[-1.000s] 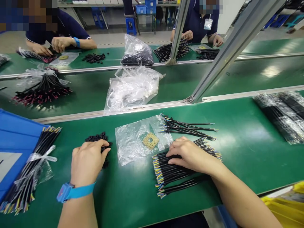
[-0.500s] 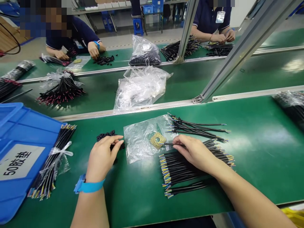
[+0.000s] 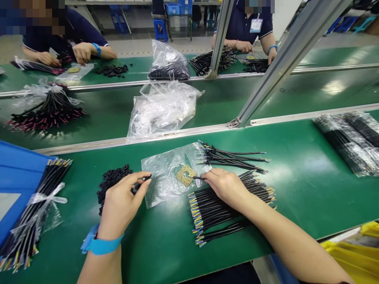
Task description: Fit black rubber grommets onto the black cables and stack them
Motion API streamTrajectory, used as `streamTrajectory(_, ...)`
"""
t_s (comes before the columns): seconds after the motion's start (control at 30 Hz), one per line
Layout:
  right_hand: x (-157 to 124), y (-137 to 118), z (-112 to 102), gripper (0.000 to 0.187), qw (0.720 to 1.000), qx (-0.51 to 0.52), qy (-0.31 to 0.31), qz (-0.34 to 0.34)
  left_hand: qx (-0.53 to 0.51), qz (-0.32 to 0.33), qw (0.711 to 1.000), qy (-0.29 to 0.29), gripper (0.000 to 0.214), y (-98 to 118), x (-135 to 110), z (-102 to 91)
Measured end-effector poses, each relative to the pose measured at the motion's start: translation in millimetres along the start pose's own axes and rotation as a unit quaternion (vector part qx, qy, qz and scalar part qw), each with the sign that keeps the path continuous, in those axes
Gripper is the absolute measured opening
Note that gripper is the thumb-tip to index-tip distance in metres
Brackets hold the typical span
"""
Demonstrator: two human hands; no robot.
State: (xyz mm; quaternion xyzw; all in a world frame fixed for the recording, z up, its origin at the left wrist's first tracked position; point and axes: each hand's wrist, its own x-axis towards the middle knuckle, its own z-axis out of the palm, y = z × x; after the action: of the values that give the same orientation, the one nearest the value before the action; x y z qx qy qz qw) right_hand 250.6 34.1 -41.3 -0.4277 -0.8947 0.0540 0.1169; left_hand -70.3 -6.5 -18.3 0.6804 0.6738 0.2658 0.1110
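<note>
My left hand (image 3: 126, 201) pinches a small black rubber grommet (image 3: 147, 178) between thumb and fingertips. Beside and behind that hand lies a pile of black grommets (image 3: 114, 177). My right hand (image 3: 226, 185) is closed on a black cable (image 3: 197, 177), whose stripped end points left over a yellowish sponge (image 3: 186, 175) with a hole in its middle. The sponge rests on a clear plastic bag (image 3: 160, 185). Under and in front of my right hand are rows of black cables (image 3: 216, 211) with coloured wire ends. Cables with black pieces on them (image 3: 233, 157) lie just behind it.
A tied cable bundle (image 3: 37, 209) and a blue bin (image 3: 20, 165) stand at left. Wrapped cable packs (image 3: 349, 142) lie at right. A metal rail (image 3: 177, 132) and slanted post (image 3: 266, 67) edge the table's back. Two people work across it, near plastic bags (image 3: 166, 106).
My left hand has come away from the pile with a grommet in its fingertips. My right hand still holds the cable over the sponge. The view has turned somewhat to the right.
</note>
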Motion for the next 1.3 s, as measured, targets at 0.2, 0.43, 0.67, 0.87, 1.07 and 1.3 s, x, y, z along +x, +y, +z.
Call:
streamTrajectory(0.2, 0, -1, -3, 0.02, 0.998, -0.052, 0.027, -0.019, -0.24, -0.087, 0.966, -0.032, 0.03, 26, -2, 13.1)
streamTrajectory(0.43, 1, -13, -20, 0.021, 0.968, 0.168, 0.172, -0.071, -0.459, -0.194, 0.867, 0.008, 0.032, 34, -4, 25.9)
streamTrajectory(0.67, -2, -29, -31, 0.02, 0.947, 0.211, 0.224, -0.089, -0.643, -0.283, 0.709, -0.064, 0.034, 58, -4, 25.8)
streamTrajectory(0.87, -2, -33, -29, 0.021, 0.939, 0.226, 0.24, -0.095, -0.756, -0.276, 0.577, -0.142, 0.026, 64, -7, 26.7)
streamTrajectory(1.07, -2, -37, -27, 0.021, 0.937, 0.24, 0.232, -0.101, -0.756, -0.249, 0.584, -0.162, 0.022, 65, -14, 29.5)
streamTrajectory(1.3, -4, -36, -24, 0.021, 0.947, 0.184, 0.241, -0.106, -0.683, -0.288, 0.657, -0.138, 0.039, 70, -13, 29.8)
